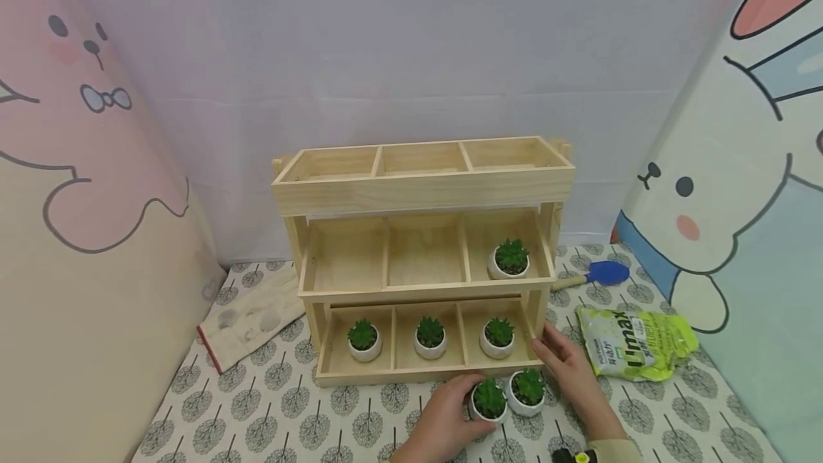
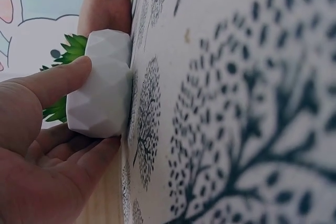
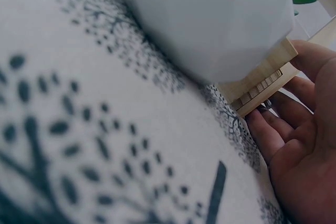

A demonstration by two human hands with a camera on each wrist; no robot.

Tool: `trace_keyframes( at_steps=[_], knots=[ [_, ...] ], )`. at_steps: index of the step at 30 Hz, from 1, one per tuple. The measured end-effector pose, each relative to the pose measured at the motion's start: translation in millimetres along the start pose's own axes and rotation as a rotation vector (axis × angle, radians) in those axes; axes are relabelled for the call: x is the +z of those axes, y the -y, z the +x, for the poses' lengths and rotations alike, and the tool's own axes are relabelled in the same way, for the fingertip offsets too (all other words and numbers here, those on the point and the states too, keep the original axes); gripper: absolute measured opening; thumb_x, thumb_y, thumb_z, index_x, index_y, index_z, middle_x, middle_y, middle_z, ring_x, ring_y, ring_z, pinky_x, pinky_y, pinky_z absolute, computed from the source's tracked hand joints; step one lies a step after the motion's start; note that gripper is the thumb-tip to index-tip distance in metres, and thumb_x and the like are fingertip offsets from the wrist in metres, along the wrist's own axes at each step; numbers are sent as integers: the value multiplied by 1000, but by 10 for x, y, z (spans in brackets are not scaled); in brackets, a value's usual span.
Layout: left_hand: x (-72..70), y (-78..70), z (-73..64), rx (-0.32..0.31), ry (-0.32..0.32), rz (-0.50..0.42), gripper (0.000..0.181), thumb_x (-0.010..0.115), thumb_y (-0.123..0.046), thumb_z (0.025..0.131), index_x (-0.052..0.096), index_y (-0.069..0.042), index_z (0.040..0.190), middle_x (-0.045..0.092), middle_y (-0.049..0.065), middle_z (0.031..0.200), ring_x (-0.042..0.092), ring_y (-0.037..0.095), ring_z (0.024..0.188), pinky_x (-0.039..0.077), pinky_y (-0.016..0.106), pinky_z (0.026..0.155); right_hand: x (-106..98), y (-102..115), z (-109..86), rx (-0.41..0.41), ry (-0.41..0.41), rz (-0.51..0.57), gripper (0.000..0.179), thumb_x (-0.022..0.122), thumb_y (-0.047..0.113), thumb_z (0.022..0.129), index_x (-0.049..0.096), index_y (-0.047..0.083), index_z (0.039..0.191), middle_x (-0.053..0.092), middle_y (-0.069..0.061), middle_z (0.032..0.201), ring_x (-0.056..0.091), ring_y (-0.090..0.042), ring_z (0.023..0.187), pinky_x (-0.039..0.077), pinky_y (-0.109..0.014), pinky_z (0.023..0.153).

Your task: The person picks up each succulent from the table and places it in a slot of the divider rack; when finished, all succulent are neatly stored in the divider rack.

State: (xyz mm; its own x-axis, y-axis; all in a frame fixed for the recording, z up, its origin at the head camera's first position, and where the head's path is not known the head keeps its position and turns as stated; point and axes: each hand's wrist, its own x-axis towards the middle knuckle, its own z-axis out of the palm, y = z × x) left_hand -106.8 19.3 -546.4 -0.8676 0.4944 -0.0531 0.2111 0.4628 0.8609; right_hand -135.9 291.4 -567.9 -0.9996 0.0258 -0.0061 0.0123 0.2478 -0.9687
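A wooden three-tier planter shelf (image 1: 424,195) stands in the middle, each tier split into compartments. The left hand (image 1: 444,416) holds a small succulent in a white faceted pot (image 2: 102,85), thumb on one side and fingers on the other, on the cloth before the shelf. Close to its right stands another potted succulent (image 1: 527,393). At the right end of the lowest tier is the right hand (image 1: 569,370), its thumb over the end wall and its fingers outside. One potted succulent sits in each bottom compartment, and another (image 1: 511,259) in the middle tier's right compartment.
A green-yellow bag (image 1: 633,345) lies right of the shelf, with a blue shovel (image 1: 607,273) behind it. Cream gloves (image 1: 253,316) lie to the left. A tree-patterned cloth (image 1: 283,406) covers the table. The top tier holds no pots.
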Motion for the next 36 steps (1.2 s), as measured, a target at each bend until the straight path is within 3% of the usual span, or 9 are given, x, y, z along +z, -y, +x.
trace_keyframes(
  at_steps=[9,20,24,31,36],
  knots=[
    [-81,-45,-62,-5,-26,-6,65,94,-29,79,68,-14,137,67,-6,130,62,18,118,52,44,100,-3,1,2,11,-13,-27,68,59,30,109,28,7,165,28,-22,166,33,-40,149,36,-9,100],
    [-292,-31,-197,71,-133,-24,62,91,-31,83,67,-14,138,67,-11,128,63,12,115,54,37,97,-4,-12,13,9,-9,-26,68,59,31,109,28,9,165,28,-20,167,32,-39,150,37,-11,102],
    [-391,-71,-255,101,-159,-29,62,91,-29,83,66,-13,138,67,-9,128,64,12,114,54,39,99,-1,-13,7,18,-11,-35,70,59,33,108,27,9,165,28,-19,167,32,-40,150,37,-12,103],
    [-629,-195,-286,162,-209,-40,62,92,-21,82,65,-14,138,68,-2,128,66,14,116,56,34,99,-5,-13,6,29,-3,-18,71,59,34,108,26,9,166,26,-20,168,30,-39,151,37,-12,103],
    [-844,-353,-302,153,-245,-4,62,91,-22,82,65,-12,137,68,3,132,67,21,118,56,38,99,3,-16,9,28,-6,-15,70,60,34,108,28,10,165,27,-19,167,31,-39,151,37,-10,101]
  ],
)
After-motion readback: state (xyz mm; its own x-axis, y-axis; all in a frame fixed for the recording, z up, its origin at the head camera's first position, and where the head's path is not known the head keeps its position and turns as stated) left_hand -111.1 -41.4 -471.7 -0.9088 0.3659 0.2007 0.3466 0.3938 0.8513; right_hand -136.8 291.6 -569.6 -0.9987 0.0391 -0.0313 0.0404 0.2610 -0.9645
